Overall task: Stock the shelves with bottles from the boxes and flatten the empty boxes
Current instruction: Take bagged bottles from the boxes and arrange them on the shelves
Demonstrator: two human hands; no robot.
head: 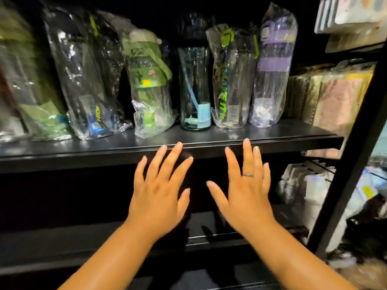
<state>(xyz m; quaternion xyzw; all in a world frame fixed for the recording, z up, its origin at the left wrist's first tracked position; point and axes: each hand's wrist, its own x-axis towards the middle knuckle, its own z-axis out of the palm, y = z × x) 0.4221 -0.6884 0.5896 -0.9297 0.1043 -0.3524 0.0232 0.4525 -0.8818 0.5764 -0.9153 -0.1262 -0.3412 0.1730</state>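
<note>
The left hand (159,191) and right hand (247,189) are held side by side, fingers spread wide; nothing is gripped. Their fingertips are seen at the front edge of the shelf (272,137); contact cannot be confirmed. The bottles (194,88), most bagged in clear plastic, are stood in a row along that edge.

A black shelf (272,141) spans the middle of the frame, its glossy top catching small highlights; the space behind and beneath it is very dark. A black upright post (360,143) slants down the right side. Past it, at far right, pastel packets (335,97) stand in brighter light.
</note>
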